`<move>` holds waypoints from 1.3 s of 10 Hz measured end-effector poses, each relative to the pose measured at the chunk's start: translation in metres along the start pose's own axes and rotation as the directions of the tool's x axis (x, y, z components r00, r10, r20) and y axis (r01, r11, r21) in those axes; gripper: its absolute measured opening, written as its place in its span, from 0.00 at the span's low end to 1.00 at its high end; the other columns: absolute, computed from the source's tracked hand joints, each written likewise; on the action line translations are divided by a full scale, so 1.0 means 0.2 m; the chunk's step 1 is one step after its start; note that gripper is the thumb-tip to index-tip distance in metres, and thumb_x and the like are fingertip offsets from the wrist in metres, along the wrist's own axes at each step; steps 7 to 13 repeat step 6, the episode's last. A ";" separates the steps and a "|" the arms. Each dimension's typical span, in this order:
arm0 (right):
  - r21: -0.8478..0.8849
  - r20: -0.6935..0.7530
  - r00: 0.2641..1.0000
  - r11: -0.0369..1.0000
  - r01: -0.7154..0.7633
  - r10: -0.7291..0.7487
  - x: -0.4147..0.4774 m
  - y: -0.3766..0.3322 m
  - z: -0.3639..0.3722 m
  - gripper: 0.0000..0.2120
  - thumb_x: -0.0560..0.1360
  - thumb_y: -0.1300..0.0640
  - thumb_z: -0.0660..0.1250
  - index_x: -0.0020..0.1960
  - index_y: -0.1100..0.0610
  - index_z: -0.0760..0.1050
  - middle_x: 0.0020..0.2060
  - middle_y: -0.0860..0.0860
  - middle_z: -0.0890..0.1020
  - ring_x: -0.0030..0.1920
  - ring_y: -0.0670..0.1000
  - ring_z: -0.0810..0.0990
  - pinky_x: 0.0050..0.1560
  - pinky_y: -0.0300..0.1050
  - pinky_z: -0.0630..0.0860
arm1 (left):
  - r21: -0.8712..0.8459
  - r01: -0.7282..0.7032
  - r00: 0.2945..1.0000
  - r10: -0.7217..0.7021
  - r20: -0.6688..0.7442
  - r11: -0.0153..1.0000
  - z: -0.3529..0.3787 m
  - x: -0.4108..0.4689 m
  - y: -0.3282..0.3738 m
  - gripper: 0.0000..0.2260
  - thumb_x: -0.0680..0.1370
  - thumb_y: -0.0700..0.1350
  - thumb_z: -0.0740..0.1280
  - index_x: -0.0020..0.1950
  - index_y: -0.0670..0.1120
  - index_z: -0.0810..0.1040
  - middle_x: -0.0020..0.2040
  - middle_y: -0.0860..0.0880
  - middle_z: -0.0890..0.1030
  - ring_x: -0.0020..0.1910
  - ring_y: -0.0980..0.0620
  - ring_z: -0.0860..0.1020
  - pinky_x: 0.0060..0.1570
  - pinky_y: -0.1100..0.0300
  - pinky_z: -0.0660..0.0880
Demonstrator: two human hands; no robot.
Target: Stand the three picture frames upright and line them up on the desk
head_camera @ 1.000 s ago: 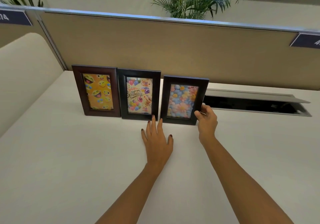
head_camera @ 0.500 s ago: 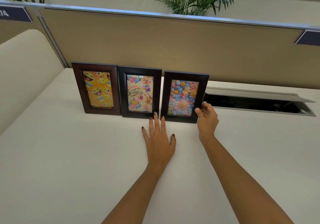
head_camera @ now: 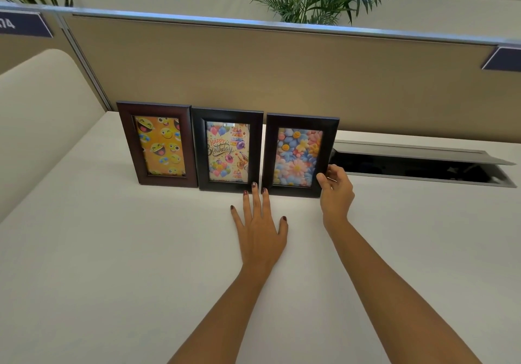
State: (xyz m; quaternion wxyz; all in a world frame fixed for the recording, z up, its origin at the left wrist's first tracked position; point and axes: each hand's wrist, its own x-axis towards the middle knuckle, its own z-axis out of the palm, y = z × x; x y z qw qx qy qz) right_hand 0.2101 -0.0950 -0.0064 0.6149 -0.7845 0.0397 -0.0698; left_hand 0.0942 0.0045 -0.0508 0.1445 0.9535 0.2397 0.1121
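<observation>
Three picture frames stand upright side by side on the white desk. The emoji frame is leftmost, brown-rimmed. The birthday frame stands in the middle. The flower frame is rightmost. My right hand grips the flower frame's lower right edge, thumb on the front. My left hand lies flat on the desk, fingers spread, its fingertips touching the bottom edges of the birthday and flower frames where they meet.
A tan partition wall rises right behind the frames. An open cable tray with a raised lid sits in the desk to the right of the flower frame. A cream rounded panel borders the left.
The flower frame has shifted slightly left, closer to the birthday frame, and now stands more squarely. My left fingertips have moved forward to the frames' bases.
</observation>
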 end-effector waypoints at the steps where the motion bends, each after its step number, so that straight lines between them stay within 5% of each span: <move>1: 0.009 0.008 1.000 1.000 -0.002 0.002 -0.03 0.04 -0.01 0.14 0.74 0.60 0.69 0.59 0.59 0.74 0.56 0.56 0.81 0.55 0.53 0.80 0.52 0.42 0.74 | 0.004 -0.003 1.000 0.003 0.003 1.000 0.00 0.00 0.00 0.33 0.77 0.62 0.53 0.77 0.49 0.47 0.78 0.46 0.47 0.77 0.44 0.45 0.72 0.39 0.41; 3: -0.054 -0.067 0.997 0.998 0.027 -0.030 -0.15 0.11 -0.05 0.23 0.69 0.59 0.74 0.61 0.58 0.71 0.56 0.55 0.77 0.53 0.51 0.76 0.54 0.41 0.73 | 0.032 -0.007 1.000 0.006 0.018 0.999 0.00 0.00 -0.01 0.33 0.77 0.62 0.51 0.77 0.47 0.45 0.79 0.46 0.46 0.77 0.45 0.44 0.72 0.41 0.38; 5: -0.333 -0.031 0.984 0.930 0.154 -0.174 -0.31 0.14 -0.03 0.12 0.78 0.54 0.61 0.61 0.56 0.71 0.58 0.55 0.77 0.57 0.53 0.76 0.58 0.45 0.73 | -0.008 -0.009 0.999 0.009 -0.034 1.000 -0.03 -0.05 -0.01 0.34 0.77 0.59 0.55 0.77 0.46 0.46 0.78 0.46 0.45 0.77 0.44 0.44 0.71 0.45 0.36; 6: -0.457 0.000 0.967 0.860 0.228 -0.256 -0.39 0.15 -0.03 0.17 0.79 0.52 0.59 0.66 0.56 0.69 0.65 0.56 0.75 0.66 0.56 0.72 0.67 0.48 0.66 | -0.048 -0.068 0.991 0.062 -0.116 0.997 -0.07 -0.10 -0.02 0.34 0.76 0.57 0.61 0.76 0.45 0.52 0.77 0.44 0.52 0.76 0.42 0.50 0.72 0.45 0.42; 13: -0.457 0.000 0.967 0.860 0.228 -0.256 -0.39 0.15 -0.03 0.17 0.79 0.52 0.59 0.66 0.56 0.69 0.65 0.56 0.75 0.66 0.56 0.72 0.67 0.48 0.66 | -0.048 -0.068 0.991 0.062 -0.116 0.997 -0.07 -0.10 -0.02 0.34 0.76 0.57 0.61 0.76 0.45 0.52 0.77 0.44 0.52 0.76 0.42 0.50 0.72 0.45 0.42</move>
